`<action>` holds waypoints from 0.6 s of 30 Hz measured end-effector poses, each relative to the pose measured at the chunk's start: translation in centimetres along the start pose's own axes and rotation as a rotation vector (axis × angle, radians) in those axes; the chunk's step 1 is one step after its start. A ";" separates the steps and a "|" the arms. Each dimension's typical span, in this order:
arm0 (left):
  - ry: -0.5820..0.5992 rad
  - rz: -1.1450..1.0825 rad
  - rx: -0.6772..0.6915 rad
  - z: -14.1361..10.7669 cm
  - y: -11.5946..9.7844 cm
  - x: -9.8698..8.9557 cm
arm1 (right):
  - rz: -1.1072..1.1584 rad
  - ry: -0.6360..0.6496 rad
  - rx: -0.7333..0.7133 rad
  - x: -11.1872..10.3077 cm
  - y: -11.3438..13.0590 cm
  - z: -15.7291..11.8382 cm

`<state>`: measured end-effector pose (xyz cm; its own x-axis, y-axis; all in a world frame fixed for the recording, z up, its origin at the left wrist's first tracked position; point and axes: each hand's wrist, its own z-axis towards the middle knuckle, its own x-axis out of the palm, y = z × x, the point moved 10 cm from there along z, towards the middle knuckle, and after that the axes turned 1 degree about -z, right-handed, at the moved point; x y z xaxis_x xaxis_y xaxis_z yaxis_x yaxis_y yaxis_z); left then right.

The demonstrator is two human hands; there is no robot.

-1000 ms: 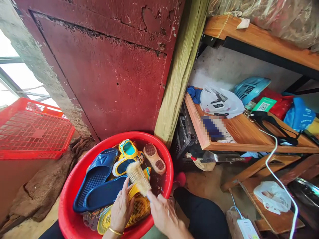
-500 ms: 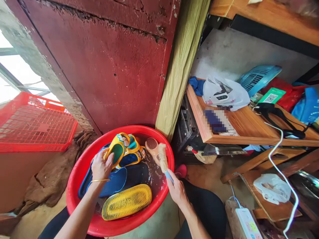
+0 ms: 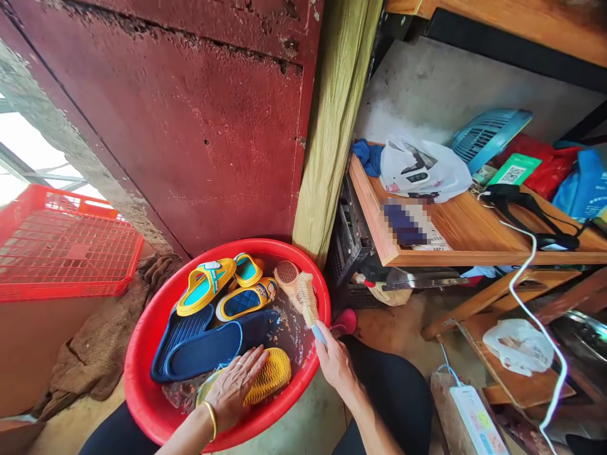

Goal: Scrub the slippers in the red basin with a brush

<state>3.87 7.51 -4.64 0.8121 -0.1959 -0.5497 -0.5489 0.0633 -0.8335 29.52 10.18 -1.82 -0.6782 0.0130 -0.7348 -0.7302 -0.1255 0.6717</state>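
Observation:
My left hand [image 3: 234,387] lies with fingers stretched out on an upturned yellow slipper [image 3: 274,378], its zigzag sole facing up, near the front of a red basin [image 3: 137,404]. In my right hand [image 3: 336,361], at the basin's right rim, is a scrub brush [image 3: 308,302] with a blue-grey handle and pale bristles. Dark blue slippers [image 3: 203,354] lie in the murky water behind my left hand. Farther back rest a yellow sandal with a teal insole [image 3: 207,285] and a yellow-and-navy one [image 3: 246,302]. A tan slipper [image 3: 287,276] sits partly behind the brush.
A red plastic crate [image 3: 71,253] and brown sacking [image 3: 102,341] are on the left. A maroon door [image 3: 203,126] stands behind the basin. At right, a wooden table [image 3: 467,221] holds bags and a blue fan [image 3: 490,139]; a power strip [image 3: 478,417] lies lower down.
My left hand has let go of the yellow sandal, which now lies on the blue slippers at the back left, and has come down onto the yellow sole. The brush stays in my right hand.

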 end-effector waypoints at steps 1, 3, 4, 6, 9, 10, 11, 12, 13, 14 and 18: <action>0.021 0.035 -0.002 0.3 0.2 0.7 | -0.010 -0.005 -0.002 0.0 0.0 -0.1; 0.020 0.073 -0.017 0.8 0.4 1.9 | -0.020 -0.014 -0.003 0.1 -0.1 -0.3; -0.001 0.081 -0.034 1.1 0.5 2.3 | -0.021 -0.018 -0.006 0.1 -0.1 -0.5; -0.031 0.106 -0.064 1.4 0.7 2.9 | -0.013 -0.025 -0.018 0.2 -0.1 -0.6; 0.032 0.201 -0.059 2.0 0.1 3.5 | 0.009 -0.033 -0.052 0.0 0.1 -0.7; 0.049 0.205 -0.038 2.3 -0.4 3.2 | 0.013 -0.036 -0.061 0.0 0.2 -0.6; 0.049 0.180 -0.016 2.7 -0.9 2.6 | 0.015 -0.041 -0.065 -0.2 0.3 -0.6; 0.033 0.129 -0.001 3.2 -1.5 1.7 | 0.017 -0.049 -0.064 -0.3 0.4 -0.7; 0.009 0.060 0.000 3.7 -1.9 0.7 | 0.021 -0.060 -0.061 -0.5 0.6 -0.8; -0.018 -0.019 -0.020 4.2 -2.2 -0.2 | 0.028 -0.073 -0.058 -0.6 0.9 -1.0; -0.093 -0.416 -0.189 5.5 -1.8 -2.0 | 0.038 -0.056 -0.148 0.1 4.1 -2.7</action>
<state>4.28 13.20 -2.36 0.9805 -0.0778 -0.1804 -0.1919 -0.1831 -0.9642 26.64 6.97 0.59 -0.7116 0.0600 -0.7000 -0.6864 -0.2720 0.6745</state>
